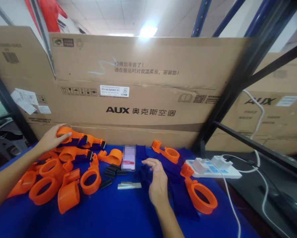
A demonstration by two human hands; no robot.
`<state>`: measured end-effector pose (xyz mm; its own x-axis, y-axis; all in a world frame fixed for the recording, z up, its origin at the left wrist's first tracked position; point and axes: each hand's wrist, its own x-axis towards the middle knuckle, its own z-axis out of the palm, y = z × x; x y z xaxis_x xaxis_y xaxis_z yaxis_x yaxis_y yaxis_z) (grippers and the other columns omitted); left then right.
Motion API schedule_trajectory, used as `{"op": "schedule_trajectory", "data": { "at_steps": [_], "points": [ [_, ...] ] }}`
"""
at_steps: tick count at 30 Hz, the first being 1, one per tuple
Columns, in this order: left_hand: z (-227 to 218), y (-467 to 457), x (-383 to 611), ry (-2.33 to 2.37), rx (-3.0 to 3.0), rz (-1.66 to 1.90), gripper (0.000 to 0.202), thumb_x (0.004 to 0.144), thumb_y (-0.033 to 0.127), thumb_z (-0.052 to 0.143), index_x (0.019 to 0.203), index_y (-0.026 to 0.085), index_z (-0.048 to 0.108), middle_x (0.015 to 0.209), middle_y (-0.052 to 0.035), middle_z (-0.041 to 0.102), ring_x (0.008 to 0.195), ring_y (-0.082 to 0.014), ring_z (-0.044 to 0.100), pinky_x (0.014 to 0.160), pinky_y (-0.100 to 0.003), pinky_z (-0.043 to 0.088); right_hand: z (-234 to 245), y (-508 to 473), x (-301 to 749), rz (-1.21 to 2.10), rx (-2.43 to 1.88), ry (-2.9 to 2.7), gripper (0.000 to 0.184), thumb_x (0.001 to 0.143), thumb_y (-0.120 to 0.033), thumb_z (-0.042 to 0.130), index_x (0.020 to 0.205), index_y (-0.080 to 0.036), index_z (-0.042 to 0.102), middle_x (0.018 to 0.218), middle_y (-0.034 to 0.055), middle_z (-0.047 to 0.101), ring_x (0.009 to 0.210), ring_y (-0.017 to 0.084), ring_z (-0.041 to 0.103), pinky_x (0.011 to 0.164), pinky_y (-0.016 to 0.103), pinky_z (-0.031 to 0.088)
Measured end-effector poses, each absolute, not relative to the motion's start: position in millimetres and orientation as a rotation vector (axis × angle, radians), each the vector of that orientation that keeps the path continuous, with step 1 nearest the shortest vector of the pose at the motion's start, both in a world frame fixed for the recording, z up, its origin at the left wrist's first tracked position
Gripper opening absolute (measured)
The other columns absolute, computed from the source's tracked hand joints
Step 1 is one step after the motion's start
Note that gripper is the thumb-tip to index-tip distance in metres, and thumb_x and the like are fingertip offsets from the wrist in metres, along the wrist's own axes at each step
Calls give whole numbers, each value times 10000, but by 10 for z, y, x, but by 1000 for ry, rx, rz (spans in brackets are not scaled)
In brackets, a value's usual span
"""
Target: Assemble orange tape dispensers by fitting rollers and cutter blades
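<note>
Left hand (pixel 54 137) curled round tape dispenser (pixel 76 134) near far left corner of table (pixel 106 219), apparently gripping; right hand (pixel 158 181) half-curled, empty. Next move likely needed clearance.

The single head-worn view looks forward and down, close over the left hand (pixel 54 136) and right hand (pixel 158 180), across the tabletop (pixel 101 218) towards upright cardboard (pixel 150 94)

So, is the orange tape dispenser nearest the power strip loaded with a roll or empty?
Empty: the dispenser carries no roll; its orange ring is bare, and dark blue shows through the middle.
</note>
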<state>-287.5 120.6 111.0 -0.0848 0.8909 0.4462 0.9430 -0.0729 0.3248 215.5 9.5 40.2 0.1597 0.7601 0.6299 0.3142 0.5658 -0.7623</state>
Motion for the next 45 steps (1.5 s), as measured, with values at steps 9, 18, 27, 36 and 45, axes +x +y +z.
{"op": "schedule_trajectory", "data": {
  "at_steps": [9, 18, 27, 36, 45],
  "points": [
    [1023, 1233, -2791, -2018, -2094, -769, 704, 878, 605, 562, 1396, 128, 538, 1418, -135, 565, 1276, -304, 544, 1154, -418, 349, 413, 83, 2152, 420, -989, -1430, 552, 1100, -466, 254, 1019, -233, 748, 1106, 79, 675, 1077, 255, 604, 912, 411, 454],
    [1007, 1188, -2409, -1965, -2217, -577, 733, 846, 706, 558, 1375, 200, 584, 1360, -120, 615, 1210, -336, 585, 1114, -420, 373, 407, 84, 2153, 427, -983, -1452, 550, 1103, -452, 251, 1026, -234, 750, 1106, 76, 671, 1064, 251, 608, 926, 414, 454],
    [1024, 1134, -2178, -1910, -2268, -476, 625, 932, 617, 498, 1383, 192, 582, 1345, -140, 626, 1221, -347, 571, 1088, -444, 357, 434, 68, 2152, 417, -997, -1451, 566, 1100, -465, 248, 1013, -231, 757, 1092, 82, 677, 1047, 255, 616, 913, 415, 464],
    [1040, 1030, -1528, -1645, -2425, -601, 587, 924, 584, 543, 1414, 262, 568, 1438, -126, 589, 1332, -357, 517, 1105, -485, 374, 433, 63, 2150, 428, -982, -1458, 571, 1103, -455, 249, 1011, -227, 765, 1085, 84, 677, 1036, 251, 615, 879, 397, 471],
    [735, 1049, -554, -1298, -2857, -564, 583, 896, 294, 588, 1476, 313, 527, 1371, -102, 674, 1250, -353, 612, 1058, -531, 445, 489, 26, 2128, 443, -1002, -1441, 552, 1097, -451, 261, 1025, -219, 756, 1062, 89, 681, 1022, 256, 619, 896, 409, 475]
  ]
}}
